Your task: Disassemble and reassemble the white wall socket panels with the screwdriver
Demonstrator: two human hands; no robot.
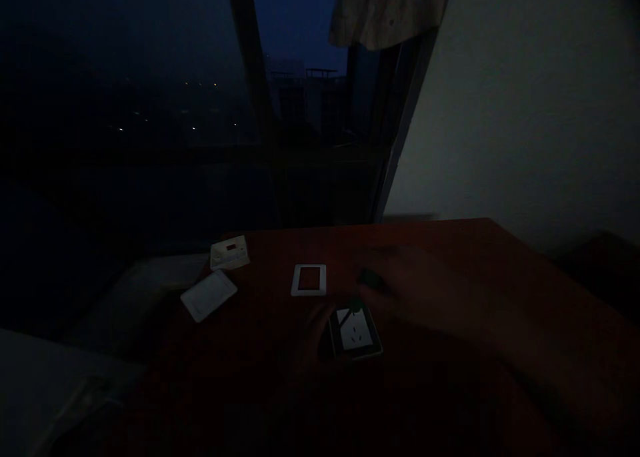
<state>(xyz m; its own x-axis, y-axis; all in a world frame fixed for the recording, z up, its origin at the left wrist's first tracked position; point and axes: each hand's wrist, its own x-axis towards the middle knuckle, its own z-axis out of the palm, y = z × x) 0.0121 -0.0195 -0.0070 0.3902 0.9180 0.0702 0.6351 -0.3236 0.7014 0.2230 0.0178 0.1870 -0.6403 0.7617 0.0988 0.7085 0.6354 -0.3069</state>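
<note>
A wall socket (357, 340) with a white face and dark surround lies on the table in front of me. My left hand (313, 340) is curled around its left side, fingers at the upper left corner and thumb along the near edge. Above and to the right, my right hand (395, 280) is closed around a screwdriver (356, 306) with a green handle. Its dark shaft slants down left across the upper part of the socket face. Dim light hides the tip and whether it touches a screw.
A white square frame (295, 280) lies beyond the socket. Toward the left table edge are a white plate (209, 296) and an opened pale box or housing (230, 252). The reddish table (450, 240) meets a dark window (200, 110) and a pale wall (525, 110); a curtain (385, 10) hangs above.
</note>
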